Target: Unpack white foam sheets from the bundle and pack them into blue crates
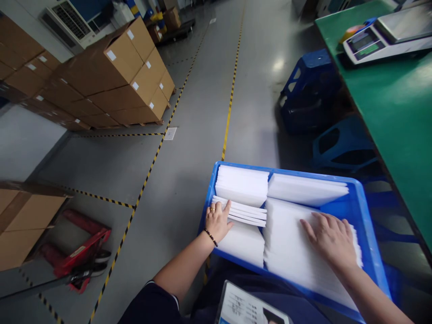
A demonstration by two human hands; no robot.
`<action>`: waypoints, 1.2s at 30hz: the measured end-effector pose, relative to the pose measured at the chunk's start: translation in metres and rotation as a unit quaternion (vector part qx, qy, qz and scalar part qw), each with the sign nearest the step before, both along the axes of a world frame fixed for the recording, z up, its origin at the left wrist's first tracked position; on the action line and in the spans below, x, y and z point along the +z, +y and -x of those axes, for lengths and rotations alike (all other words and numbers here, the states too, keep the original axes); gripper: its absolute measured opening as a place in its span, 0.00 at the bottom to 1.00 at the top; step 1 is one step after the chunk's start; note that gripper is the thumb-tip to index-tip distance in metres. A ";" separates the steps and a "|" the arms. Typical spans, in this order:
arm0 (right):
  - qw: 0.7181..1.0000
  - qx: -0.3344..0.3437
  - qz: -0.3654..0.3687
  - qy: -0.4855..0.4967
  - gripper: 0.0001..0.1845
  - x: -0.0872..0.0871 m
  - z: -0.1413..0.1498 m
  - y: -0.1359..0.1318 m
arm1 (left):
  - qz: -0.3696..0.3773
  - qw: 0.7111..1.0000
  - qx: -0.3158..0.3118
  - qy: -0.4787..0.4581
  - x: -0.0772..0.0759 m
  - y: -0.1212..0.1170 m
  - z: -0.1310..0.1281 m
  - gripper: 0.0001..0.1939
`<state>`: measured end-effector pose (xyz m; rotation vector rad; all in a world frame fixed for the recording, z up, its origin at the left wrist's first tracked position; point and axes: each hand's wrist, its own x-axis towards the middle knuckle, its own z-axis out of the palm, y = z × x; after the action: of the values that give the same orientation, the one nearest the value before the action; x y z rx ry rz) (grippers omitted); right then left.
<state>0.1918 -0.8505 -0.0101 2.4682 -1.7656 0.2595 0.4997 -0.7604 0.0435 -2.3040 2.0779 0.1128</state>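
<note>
A blue plastic crate (366, 225) in front of me holds stacks of white foam sheets (243, 184). My left hand (218, 220), wearing a ring and a beaded bracelet, rests on the left stack with its fingers over the edges of a few lifted sheets (248, 213). My right hand (330, 238) lies flat, fingers stretched out, on top of the right stack (290, 243). Neither hand grips anything that I can make out.
A green table (398, 112) with a digital scale (388, 36) runs along the right. Blue stools (313, 85) stand beside it. Stacked cardboard boxes (111, 76) sit at the left, and a red pallet jack (81, 252) lies on the floor. Yellow-black tape marks the grey floor.
</note>
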 end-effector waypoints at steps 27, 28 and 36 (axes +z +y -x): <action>1.000 -0.001 -0.001 -0.001 0.35 0.000 0.000 0.000 | 0.011 1.000 -0.003 0.005 0.000 0.002 0.000 0.39; 1.000 -0.001 -0.002 -0.002 0.34 0.000 0.000 0.000 | 0.013 1.000 -0.003 0.008 0.000 0.002 0.000 0.38; 1.000 0.000 -0.007 -0.005 0.30 -0.001 0.002 0.000 | 0.074 0.995 -0.045 0.049 -0.002 0.006 -0.003 0.36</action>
<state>0.1902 -0.8503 -0.0110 2.4804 -1.7779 0.2622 0.5023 -0.7547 0.0415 -2.3241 2.3078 0.0725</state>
